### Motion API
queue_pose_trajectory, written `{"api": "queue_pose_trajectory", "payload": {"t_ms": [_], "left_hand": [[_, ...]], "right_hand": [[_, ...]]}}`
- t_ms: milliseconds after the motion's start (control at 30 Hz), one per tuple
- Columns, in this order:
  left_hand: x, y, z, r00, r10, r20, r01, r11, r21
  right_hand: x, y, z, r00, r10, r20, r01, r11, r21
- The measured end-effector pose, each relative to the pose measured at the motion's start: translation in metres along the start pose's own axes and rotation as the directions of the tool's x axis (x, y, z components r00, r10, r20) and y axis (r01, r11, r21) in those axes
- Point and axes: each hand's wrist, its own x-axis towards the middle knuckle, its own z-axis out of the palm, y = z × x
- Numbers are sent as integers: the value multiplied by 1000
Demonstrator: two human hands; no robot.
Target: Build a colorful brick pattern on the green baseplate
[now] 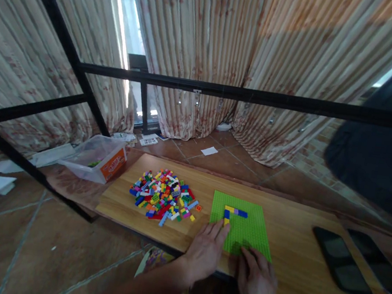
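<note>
A green studded baseplate [251, 222] lies on the wooden board, with a small L-shaped line of toy bricks on it. The line's upper arm has yellow, light purple and blue bricks [242, 214]; its other arm runs toward me with blue and yellow. My left hand [206, 245] lies over the plate's near left part, fingers stretched, the fingertips at the yellow brick [226, 222] at that arm's near end. My right hand [257, 283] rests at the plate's near edge, fingers extended and slightly bent, with no brick visible in it. Its palm side is hidden.
A heap of mixed toy bricks [164, 193] spreads over the wooden board [119, 204] to the left. Beyond it stands a clear plastic box [88, 157] with an orange label. Two dark phone-like slabs [345, 263] lie at the right. A black metal frame [218, 90] crosses in front of curtains.
</note>
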Motion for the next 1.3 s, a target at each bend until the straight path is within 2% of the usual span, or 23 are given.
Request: {"api": "queue_pose_trajectory", "payload": {"t_ms": [167,267,333,433,567,700,867,1033,1167,1233,1300], "left_hand": [[-43,-6,-20,998,-17,-55,12,996,-88],[-73,-25,-28,993,-49,-110,40,996,-78],[-90,-44,-35,976,-116,-183,107,992,-60],[-107,-78,-47,912,-248,-326,241,969,-63],[-111,-126,-64,756,-403,-516,427,901,-80],[-107,-163,-71,664,-479,-574,512,851,-119],[-99,-186,-69,591,-545,-595,559,808,-185],[-94,-195,-64,572,-563,-597,569,796,-207],[-91,-189,-68,567,-540,-622,558,807,-193],[-87,-179,-71,580,-505,-639,524,832,-182],[-81,-164,-71,623,-453,-638,456,872,-175]], "right_hand": [[0,-8,-5,999,12,38,-10,999,-49],[2,-20,-8,999,19,43,-18,999,-44],[6,-31,-7,999,-3,45,2,1000,10],[20,-54,-4,997,-63,53,54,988,144],[52,-90,5,987,-125,101,89,949,302],[90,-123,21,976,-175,132,116,923,366],[120,-147,48,951,-222,213,141,929,341],[128,-155,61,940,-216,265,121,935,334],[127,-155,46,957,-163,241,48,905,423],[121,-149,32,971,-97,220,-34,851,525],[112,-136,17,973,18,231,-168,743,648]]}}
